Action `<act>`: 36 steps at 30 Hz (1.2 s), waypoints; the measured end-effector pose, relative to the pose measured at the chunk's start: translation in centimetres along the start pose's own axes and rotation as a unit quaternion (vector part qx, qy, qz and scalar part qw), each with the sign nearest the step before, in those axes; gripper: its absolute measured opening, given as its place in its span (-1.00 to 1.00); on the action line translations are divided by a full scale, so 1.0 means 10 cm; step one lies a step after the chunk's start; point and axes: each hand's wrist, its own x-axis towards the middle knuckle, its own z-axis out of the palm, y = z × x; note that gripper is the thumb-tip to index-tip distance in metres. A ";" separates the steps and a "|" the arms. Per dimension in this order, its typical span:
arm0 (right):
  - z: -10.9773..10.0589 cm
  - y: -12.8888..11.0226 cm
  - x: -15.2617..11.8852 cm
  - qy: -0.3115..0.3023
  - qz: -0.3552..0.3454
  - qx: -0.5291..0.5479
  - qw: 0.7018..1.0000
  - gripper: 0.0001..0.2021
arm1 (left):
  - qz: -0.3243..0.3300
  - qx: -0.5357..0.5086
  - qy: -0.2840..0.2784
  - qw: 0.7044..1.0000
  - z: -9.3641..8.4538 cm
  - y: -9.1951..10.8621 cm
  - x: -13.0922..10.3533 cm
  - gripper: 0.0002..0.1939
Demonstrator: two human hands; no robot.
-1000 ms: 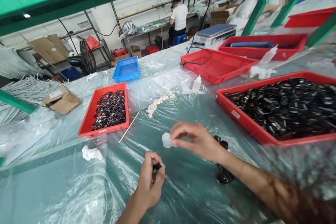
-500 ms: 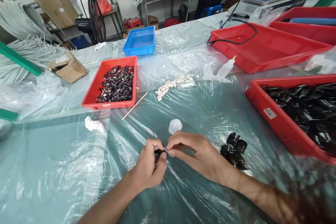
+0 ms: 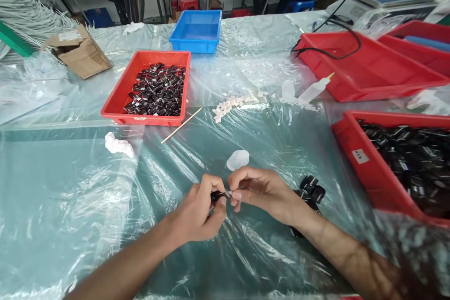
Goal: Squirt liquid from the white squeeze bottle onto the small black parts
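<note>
My left hand [image 3: 206, 208] is closed around a small shiny black plastic part [image 3: 217, 195], mostly hidden by the fingers. At its right end shows a small pale piece [image 3: 228, 193], pinched between the thumb and forefinger of my right hand [image 3: 262, 194]. The fingertips of both hands nearly meet. Just beyond them on the plastic sheet lies a round translucent white disc [image 3: 238, 160]. Several loose black parts [image 3: 311, 190] lie beside my right wrist, partly covered by the forearm.
A red tray [image 3: 117, 103] of small black parts stands ahead left, a blue tray [image 3: 195, 47] behind it. Nearby are a thin stick [image 3: 181, 126], small white pieces [image 3: 228, 105], a squeeze bottle [image 3: 314, 90] and crumpled tissue [image 3: 118, 145]. A larger red bin [image 3: 379, 176] of black parts stands right.
The camera view has tilted down and shifted. Both hands stay together at the black part, and more of the pale piece shows between them. My right fingers have curled in slightly.
</note>
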 end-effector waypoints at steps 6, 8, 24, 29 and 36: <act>-0.02 0.02 0.03 -0.023 0.035 0.020 0.999 -0.58 | -0.006 -0.006 -0.004 1.000 -0.01 -0.03 -0.03 -0.71; -0.03 0.02 0.03 -0.029 0.036 0.027 0.999 -0.57 | 0.002 -0.004 -0.013 1.000 -0.01 -0.02 -0.02 -0.72; -0.04 0.16 0.04 -0.060 0.101 0.112 0.987 -0.53 | -0.002 0.030 -0.030 0.999 -0.03 0.10 -0.04 -0.81; -0.05 0.16 0.02 -0.066 0.137 0.132 0.980 -0.50 | -0.037 0.054 -0.060 0.996 -0.13 0.28 0.01 -0.84; 0.04 0.21 -0.03 -0.035 0.146 0.144 0.978 -0.51 | -0.086 0.069 -0.077 0.991 -0.21 0.41 0.02 -0.90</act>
